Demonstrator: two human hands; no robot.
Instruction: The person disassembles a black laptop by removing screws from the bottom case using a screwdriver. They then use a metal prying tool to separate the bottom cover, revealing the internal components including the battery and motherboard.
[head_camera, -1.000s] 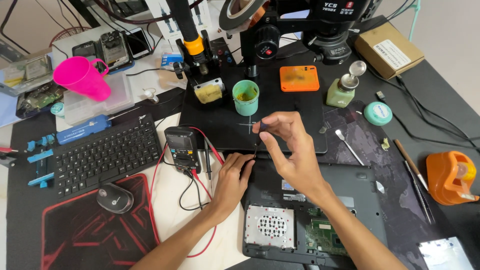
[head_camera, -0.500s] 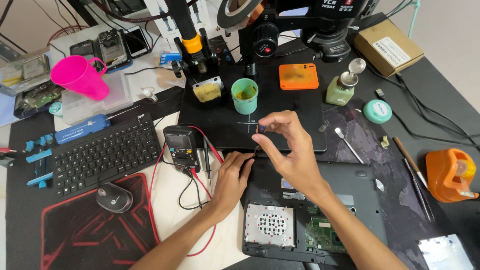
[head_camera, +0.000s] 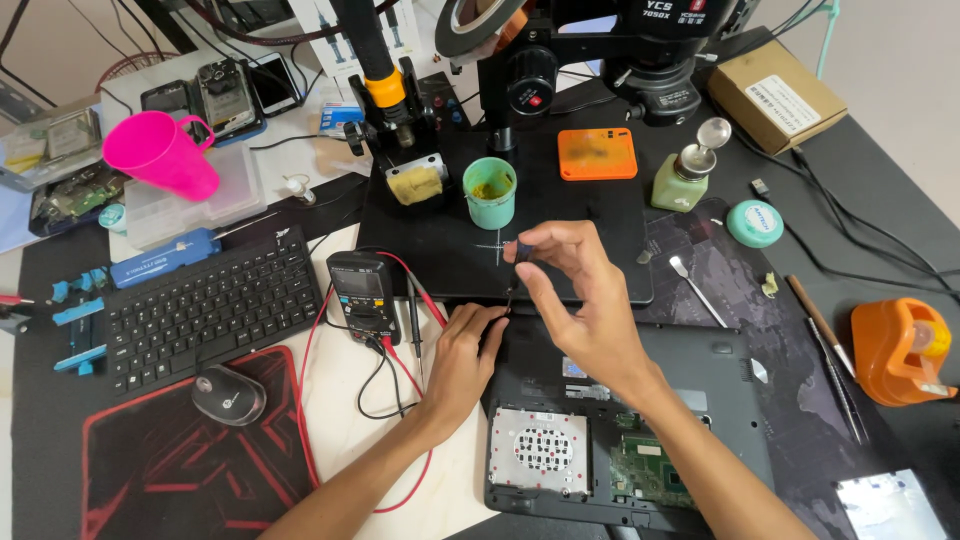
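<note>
Mid-job on an opened black laptop (head_camera: 700, 400) lying underside up, panel already off and green board bared, right hand (head_camera: 585, 300) pinching a thin screwdriver (head_camera: 516, 270) upright at its top left corner, left hand (head_camera: 462, 355) steadying there, fingers pressed flat.

Tight quarters here: the multimeter (head_camera: 364, 296) and its red leads (head_camera: 420, 300) crowd the left hand (head_camera: 462, 355), the green cup (head_camera: 489, 192) and microscope stand (head_camera: 515, 95) block the far side, while bare mat (head_camera: 590, 215) lies open right of the right hand (head_camera: 585, 300).
</note>
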